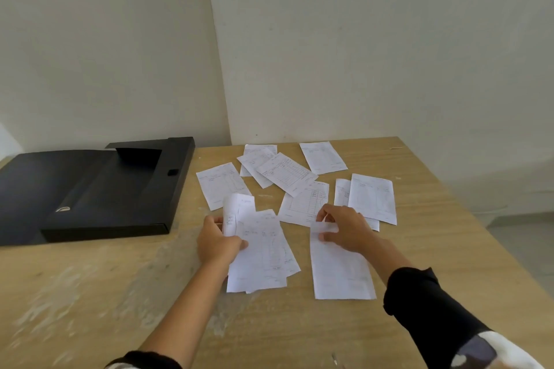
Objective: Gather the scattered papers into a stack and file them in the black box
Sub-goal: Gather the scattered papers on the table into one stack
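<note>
Left hand (218, 241) grips paper stack (263, 260), right hand (344, 229) pinches sheet (340, 272); worn wooden table (90, 293), white walls (359, 39)

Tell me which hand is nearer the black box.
Left. The left hand holds a paper stack just right of the black box; the right hand is farther right, on a sheet.

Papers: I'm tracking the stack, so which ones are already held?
The bunch near the table's front, in the left hand; its far end curls up. The others lie flat.
</note>
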Demonstrator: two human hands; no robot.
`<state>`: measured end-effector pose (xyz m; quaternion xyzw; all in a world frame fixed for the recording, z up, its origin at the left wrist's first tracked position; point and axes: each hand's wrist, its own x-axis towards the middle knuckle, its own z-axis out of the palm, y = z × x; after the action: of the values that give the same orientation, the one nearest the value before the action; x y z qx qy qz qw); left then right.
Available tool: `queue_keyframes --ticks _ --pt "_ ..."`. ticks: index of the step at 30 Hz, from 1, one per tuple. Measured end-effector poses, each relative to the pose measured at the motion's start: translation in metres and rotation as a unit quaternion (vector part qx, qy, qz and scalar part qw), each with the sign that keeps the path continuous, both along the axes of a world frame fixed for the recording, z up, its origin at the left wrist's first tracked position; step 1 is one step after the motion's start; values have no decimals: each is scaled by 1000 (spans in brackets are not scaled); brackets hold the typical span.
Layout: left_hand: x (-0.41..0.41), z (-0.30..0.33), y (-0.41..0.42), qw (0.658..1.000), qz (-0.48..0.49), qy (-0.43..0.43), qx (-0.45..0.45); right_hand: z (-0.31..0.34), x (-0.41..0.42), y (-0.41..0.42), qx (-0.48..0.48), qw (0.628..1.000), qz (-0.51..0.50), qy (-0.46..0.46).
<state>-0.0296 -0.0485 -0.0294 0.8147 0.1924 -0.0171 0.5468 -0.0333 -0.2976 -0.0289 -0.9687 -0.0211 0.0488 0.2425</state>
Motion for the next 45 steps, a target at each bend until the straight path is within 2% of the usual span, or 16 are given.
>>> queue_keyframes --ticks 2,4,9,17,19,21,23,25,27,29,32,35,37,39,45 --pt "0 1 4 998 -19 -24 -51 9 6 9 101 995 12 -15" --pt "0 6 5 994 -44 -45 -90 19 16 24 154 987 35 -33" --pt "0 15 -1 981 -87 -42 -166 24 43 56 173 982 29 -69" --pt "13 5 -10 984 -91 -42 -148 9 53 53 285 953 -61 -80" --pt "22 5 -11 985 -89 -41 -144 6 54 34 245 958 -98 -110" --pt "33 6 -11 987 -81 -49 -130 1 53 10 138 971 -150 -127" --pt "45 3 -15 986 -74 -46 -139 -9 50 -11 19 975 -199 -96" --pt "55 -2 -26 984 -75 -27 -159 -20 45 -20 -37 972 -227 -54" --pt "61 -6 -43 984 -87 -12 -158 -26 43 -18 -13 974 -222 -47" --pt "65 -10 -63 987 -100 -20 -127 -25 44 -12 57 977 -197 -63" --pt "69 -15 -87 990 -127 -64 -21 -16 51 -15 113 968 -194 -108" --pt "70 -22 -102 974 -162 -92 132 -17 53 -34 47 957 -264 -111" --pt "68 -22 -110 964 -171 -79 186 -23 51 -43 -45 952 -297 -53" --pt "67 -20 -115 961 -174 -65 205 -24 49 -40 -51 950 -307 -14" --pt "71 -10 -121 973 -161 -15 167 -20 46 -27 -9 956 -291 -31"
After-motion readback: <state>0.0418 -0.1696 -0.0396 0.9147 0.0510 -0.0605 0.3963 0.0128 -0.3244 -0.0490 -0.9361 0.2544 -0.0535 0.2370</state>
